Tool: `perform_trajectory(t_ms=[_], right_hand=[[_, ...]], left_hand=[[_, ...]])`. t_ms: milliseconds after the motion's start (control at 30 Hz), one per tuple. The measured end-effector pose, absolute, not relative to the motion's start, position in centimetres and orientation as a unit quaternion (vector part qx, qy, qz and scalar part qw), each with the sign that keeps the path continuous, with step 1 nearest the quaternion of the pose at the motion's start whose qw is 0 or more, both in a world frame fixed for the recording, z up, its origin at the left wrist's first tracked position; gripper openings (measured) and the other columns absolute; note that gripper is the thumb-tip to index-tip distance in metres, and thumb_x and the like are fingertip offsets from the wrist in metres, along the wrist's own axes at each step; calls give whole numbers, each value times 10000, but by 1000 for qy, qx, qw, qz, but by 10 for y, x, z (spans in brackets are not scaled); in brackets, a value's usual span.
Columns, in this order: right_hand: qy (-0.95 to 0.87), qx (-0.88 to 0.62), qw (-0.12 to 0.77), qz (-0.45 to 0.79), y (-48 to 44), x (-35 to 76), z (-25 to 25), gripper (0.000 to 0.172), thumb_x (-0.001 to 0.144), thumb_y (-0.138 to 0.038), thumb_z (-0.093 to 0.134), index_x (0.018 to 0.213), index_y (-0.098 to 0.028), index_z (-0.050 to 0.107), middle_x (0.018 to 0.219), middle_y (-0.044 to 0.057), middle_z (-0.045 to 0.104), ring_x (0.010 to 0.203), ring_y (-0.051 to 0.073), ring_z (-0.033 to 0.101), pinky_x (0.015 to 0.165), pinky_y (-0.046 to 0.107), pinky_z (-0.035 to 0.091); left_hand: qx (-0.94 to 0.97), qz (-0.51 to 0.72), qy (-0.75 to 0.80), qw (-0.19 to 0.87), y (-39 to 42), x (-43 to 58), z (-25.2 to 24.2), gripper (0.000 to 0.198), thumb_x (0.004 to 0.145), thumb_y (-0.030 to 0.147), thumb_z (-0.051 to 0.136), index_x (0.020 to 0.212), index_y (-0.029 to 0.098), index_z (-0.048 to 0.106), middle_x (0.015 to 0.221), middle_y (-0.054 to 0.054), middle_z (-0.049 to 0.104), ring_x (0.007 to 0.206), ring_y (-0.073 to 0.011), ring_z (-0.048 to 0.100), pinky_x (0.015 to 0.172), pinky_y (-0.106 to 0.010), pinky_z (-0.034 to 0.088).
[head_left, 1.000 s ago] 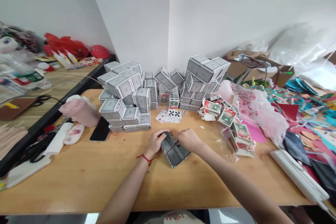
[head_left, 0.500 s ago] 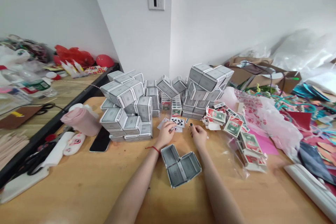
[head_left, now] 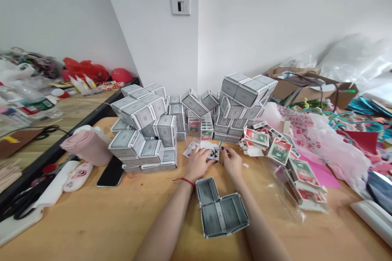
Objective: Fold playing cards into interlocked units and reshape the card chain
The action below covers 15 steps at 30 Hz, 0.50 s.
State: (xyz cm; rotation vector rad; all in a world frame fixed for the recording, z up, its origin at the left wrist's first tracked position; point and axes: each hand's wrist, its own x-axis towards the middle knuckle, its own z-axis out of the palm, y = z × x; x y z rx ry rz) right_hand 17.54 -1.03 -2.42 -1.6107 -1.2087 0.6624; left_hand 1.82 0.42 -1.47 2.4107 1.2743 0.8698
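My left hand (head_left: pixel 197 164) and my right hand (head_left: pixel 232 162) reach forward over the wooden table (head_left: pixel 101 216) and meet at a small spread of loose playing cards (head_left: pixel 208 151). Both hands' fingers curl down onto the cards; the left covers part of them, the right pinches at their right edge. Between my forearms lies an L-shaped cluster of three grey card boxes (head_left: pixel 221 209), touched by neither hand. A red string circles my left wrist.
Piles of grey card boxes (head_left: pixel 143 130) (head_left: pixel 241 94) rise behind the cards, with clear card cases (head_left: pixel 200 124) between them. Red-green card packs (head_left: pixel 281 151) spill to the right. A phone (head_left: pixel 110 172), pink roll (head_left: pixel 87 147) and scissors (head_left: pixel 21 202) lie left.
Both hands let go of the L-shaped grey box cluster, moved forward to the loose cards and closed on them. The cluster now lies between my forearms.
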Motion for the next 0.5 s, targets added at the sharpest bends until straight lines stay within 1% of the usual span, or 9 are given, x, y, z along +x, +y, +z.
perform_trajectory(t_ms=[33, 133, 200, 333, 433, 500], right_hand=[[-510, -658, 486, 268, -10, 175, -24, 427, 773, -466, 403, 920, -130, 622, 656, 70, 639, 504, 159, 544, 515, 265, 437], [-548, -650, 475, 227, -9, 177, -27, 377, 737, -443, 477, 914, -147, 628, 846, 100, 651, 682, 188, 593, 655, 304, 463], [-549, -655, 472, 219, -8, 179, -30, 366, 705, -435, 526, 902, -142, 622, 869, 103, 645, 712, 191, 597, 686, 318, 464], [-503, -655, 497, 264, -4, 182, -36, 427, 618, -443, 616, 909, -131, 587, 817, 80, 632, 577, 157, 582, 570, 297, 479], [-468, -625, 535, 323, -2, 185, -37, 461, 560, -441, 669, 891, -136, 567, 755, 52, 609, 553, 149, 575, 498, 274, 479], [-450, -605, 553, 354, -1, 188, -36, 473, 535, -443, 690, 873, -140, 561, 717, 35, 595, 543, 146, 568, 478, 269, 480]], left_hand=[[837, 302, 434, 142, 4, 18, -14, 294, 751, 383, 556, 993, 221, 597, 901, -67, 607, 930, -238, 475, 826, -387, 371], [846, 300, 418, 141, 3, 19, -14, 213, 783, 360, 520, 898, 216, 626, 844, -63, 618, 900, -226, 488, 813, -386, 371], [847, 302, 414, 139, 3, 20, -13, 193, 785, 341, 523, 888, 214, 626, 850, -59, 626, 912, -222, 493, 825, -392, 369], [846, 313, 398, 168, 3, 21, -14, 185, 789, 319, 523, 910, 216, 619, 922, -56, 628, 938, -204, 518, 849, -380, 386], [842, 316, 395, 189, 3, 21, -15, 197, 776, 317, 539, 933, 221, 612, 999, -54, 618, 977, -202, 528, 877, -381, 394], [834, 323, 400, 197, 4, 21, -16, 265, 754, 315, 568, 1000, 221, 586, 1099, -59, 582, 1060, -213, 498, 924, -397, 375]])
